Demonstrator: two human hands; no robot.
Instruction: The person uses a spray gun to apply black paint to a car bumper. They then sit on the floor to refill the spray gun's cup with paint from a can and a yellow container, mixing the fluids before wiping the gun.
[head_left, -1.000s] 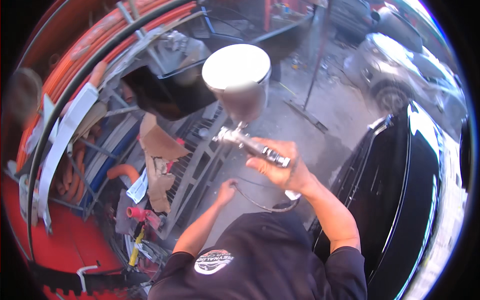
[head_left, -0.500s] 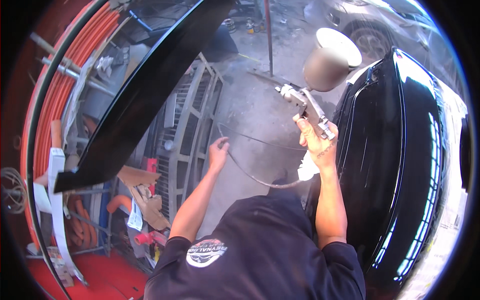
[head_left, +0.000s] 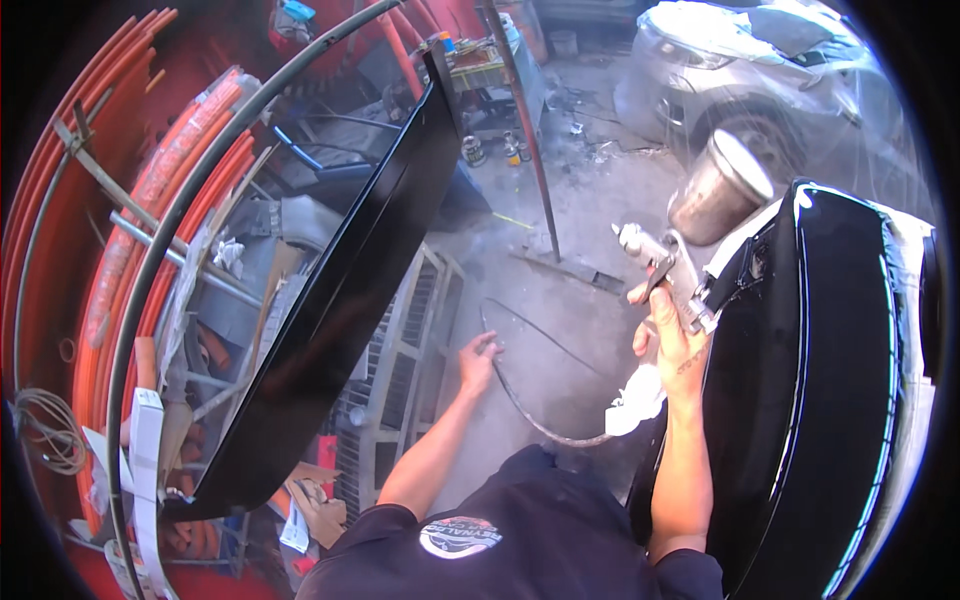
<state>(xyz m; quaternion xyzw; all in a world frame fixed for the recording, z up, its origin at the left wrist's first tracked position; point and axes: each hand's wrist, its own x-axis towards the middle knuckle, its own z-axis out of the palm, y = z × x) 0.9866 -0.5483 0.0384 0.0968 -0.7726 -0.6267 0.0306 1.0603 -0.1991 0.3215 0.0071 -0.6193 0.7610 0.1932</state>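
My right hand (head_left: 674,338) grips the handle of a metal spray gun (head_left: 662,264) with a round metal cup (head_left: 716,190) on top, its nozzle pointing left. The gun is close to the left edge of a glossy black car panel (head_left: 820,380) at the right. My left hand (head_left: 478,360) holds the dark air hose (head_left: 530,415), which curves down and back toward the gun. A long glossy black panel (head_left: 350,300) leans diagonally at the left, a short way from my left hand.
Grey grille-like parts (head_left: 405,370) lean behind the long panel. Orange and red tubes (head_left: 140,220) curve along the left wall. A thin upright pole (head_left: 525,150) stands on the concrete floor (head_left: 590,200). A silver car (head_left: 760,80) covered in plastic sheet is at the upper right.
My view has swung right and up. The spray gun has moved from centre to the black car panel at the right, its cup tilting. My left hand still holds the hose.
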